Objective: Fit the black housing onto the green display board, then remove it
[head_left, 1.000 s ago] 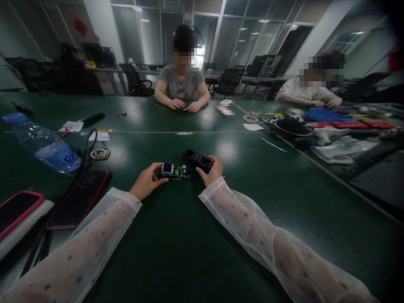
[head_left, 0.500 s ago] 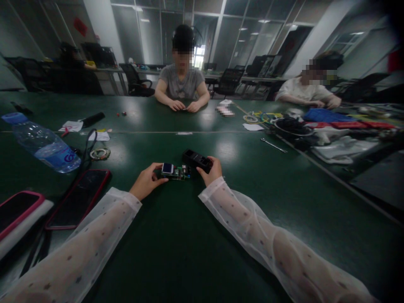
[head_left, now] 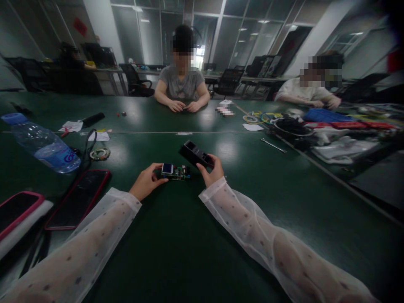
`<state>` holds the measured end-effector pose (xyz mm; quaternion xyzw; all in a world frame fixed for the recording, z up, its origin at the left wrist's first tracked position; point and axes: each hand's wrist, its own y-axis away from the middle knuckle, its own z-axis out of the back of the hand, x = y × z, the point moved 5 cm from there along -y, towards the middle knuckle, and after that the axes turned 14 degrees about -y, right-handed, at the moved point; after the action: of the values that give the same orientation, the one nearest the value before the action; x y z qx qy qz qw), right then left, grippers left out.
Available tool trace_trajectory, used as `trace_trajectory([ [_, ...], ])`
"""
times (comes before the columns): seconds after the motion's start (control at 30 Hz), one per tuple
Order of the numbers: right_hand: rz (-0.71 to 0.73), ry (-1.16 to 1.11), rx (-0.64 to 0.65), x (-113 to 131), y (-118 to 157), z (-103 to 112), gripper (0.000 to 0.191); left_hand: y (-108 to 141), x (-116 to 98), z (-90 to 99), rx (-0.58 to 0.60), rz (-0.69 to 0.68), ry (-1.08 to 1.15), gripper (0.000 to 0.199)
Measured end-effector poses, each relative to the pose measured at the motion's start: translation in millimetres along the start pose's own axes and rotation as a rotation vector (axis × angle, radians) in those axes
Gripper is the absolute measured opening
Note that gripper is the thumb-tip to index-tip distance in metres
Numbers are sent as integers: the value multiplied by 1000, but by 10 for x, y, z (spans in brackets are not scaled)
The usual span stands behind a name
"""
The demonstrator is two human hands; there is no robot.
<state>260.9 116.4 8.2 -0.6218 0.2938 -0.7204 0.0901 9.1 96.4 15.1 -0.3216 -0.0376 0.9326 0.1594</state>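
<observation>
Between the thumb and fingers of my left hand (head_left: 147, 181) is the left end of a green circuit board (head_left: 181, 171), which carries a small square display (head_left: 167, 168). The board is low over the table or resting on it; I cannot tell which. My right hand (head_left: 213, 170) grips the right end of a black plastic housing (head_left: 195, 153) with cut-out openings in its face. The housing is tilted, its left end higher, just behind and above the board, apart from it.
On the left are a water bottle (head_left: 44, 145), a red-edged phone (head_left: 78, 200), a pink-cased phone (head_left: 19, 210) and a bracelet-like ring (head_left: 100, 154). A wrench (head_left: 273, 145) and a pile of cables and bags (head_left: 341, 126) lie to the right. A person (head_left: 182, 80) sits opposite, another (head_left: 311, 88) at right.
My right hand has tilted the black housing, raising its left end and turning its face more towards me. My left hand and the circuit board have stayed in place.
</observation>
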Motion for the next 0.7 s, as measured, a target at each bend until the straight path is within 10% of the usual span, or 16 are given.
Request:
trace_trajectory([
  [0.7, 81, -31, 478, 276, 147, -279, 53, 14, 0, -7, -37, 10, -35, 63],
])
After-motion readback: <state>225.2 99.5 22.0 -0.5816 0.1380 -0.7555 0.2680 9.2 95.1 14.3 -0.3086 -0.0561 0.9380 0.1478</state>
